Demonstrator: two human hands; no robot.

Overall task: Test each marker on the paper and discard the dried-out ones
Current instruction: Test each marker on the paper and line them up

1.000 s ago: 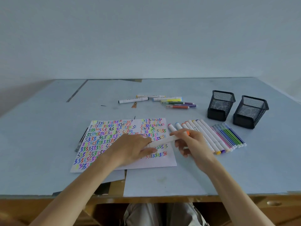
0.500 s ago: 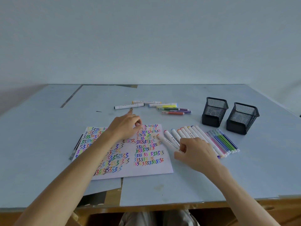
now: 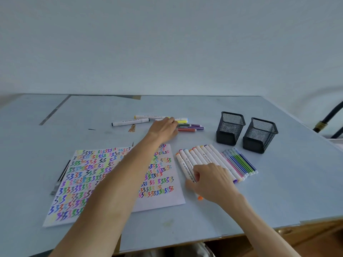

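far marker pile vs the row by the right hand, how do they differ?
The far pile lies loose and roughly crosswise on the table; the near row is packed side by side, running diagonally.
The far pile holds only a handful of markers; the near row holds clearly more.
The left hand reaches over the far pile; the right hand rests on the near row's end.
Both mix fat white markers with thin coloured pens.

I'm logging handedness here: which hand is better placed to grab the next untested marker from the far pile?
Left. The left hand already reaches over the far pile, fingers at the markers, while the right hand rests on the near row.
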